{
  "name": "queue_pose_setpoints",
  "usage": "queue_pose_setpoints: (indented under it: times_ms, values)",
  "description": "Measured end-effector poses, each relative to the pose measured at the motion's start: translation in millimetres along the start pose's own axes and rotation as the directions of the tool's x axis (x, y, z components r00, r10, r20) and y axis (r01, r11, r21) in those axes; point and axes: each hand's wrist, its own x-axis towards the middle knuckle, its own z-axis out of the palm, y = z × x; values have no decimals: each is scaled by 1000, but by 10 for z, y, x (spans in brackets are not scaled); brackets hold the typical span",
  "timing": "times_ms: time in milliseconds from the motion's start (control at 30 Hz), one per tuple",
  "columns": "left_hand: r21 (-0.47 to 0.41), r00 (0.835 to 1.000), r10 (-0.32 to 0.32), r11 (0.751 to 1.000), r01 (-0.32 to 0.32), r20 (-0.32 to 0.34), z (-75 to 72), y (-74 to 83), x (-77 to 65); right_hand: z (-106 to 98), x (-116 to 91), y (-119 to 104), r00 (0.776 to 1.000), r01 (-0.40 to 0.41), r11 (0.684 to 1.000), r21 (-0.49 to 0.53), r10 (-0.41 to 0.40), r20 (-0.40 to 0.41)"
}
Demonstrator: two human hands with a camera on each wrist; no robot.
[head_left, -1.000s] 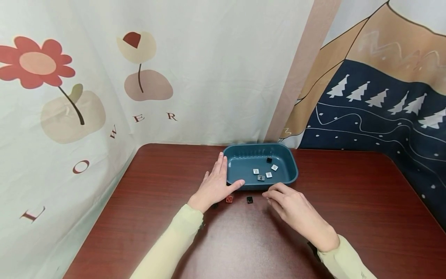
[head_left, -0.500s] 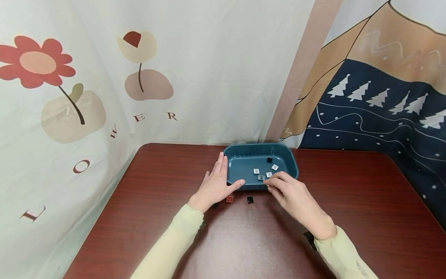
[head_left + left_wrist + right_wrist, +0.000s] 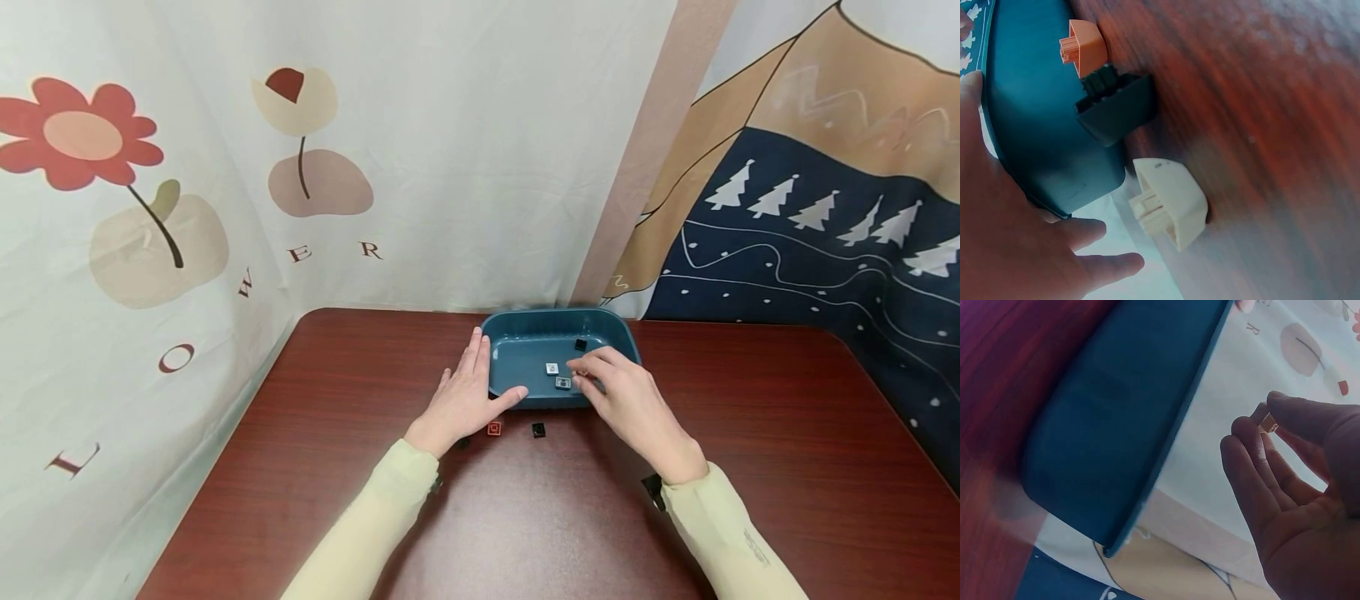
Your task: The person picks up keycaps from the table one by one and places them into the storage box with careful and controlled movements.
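Head: tray [image 3: 525, 354], long axis left-to-right

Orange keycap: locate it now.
In the head view, the orange keycap lies on the table in front of the blue tray, left of a black keycap.

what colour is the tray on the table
The tray is plain dark teal blue; the head view shows it best.

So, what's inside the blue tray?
Visible: a black keycap, a white keycap and a grey keycap. The right hand hides part of the tray; anything there is covered.
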Motion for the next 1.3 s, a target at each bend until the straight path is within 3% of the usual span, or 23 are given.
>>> queue_pose_setpoints:
  times_ms: [333, 667, 833, 1067, 1300]
  values:
    - [-7, 1000, -1, 1000, 1, 7, -20, 14, -8, 156, 148, 178, 996, -83, 996, -40, 84, 25]
    - [-12, 1000, 8, 1000, -8, -2, -18, 20, -18, 268, 296, 305, 975, -157, 983, -96, 170, 142]
    - [-7, 1000, 5, 1000, -5, 6, -15, 18, -15, 295, 376, 335, 955, -193, 977, -94, 209, 209]
    - [-15, 1000, 4, 1000, -4, 11, -11, 9, -11, 343, 468, 364, 909, -230, 966, -117, 257, 329]
    - [-13, 1000, 4, 1000, -4, 7, -3, 0, -1, 393, 527, 396, 887, -241, 962, -127, 272, 372]
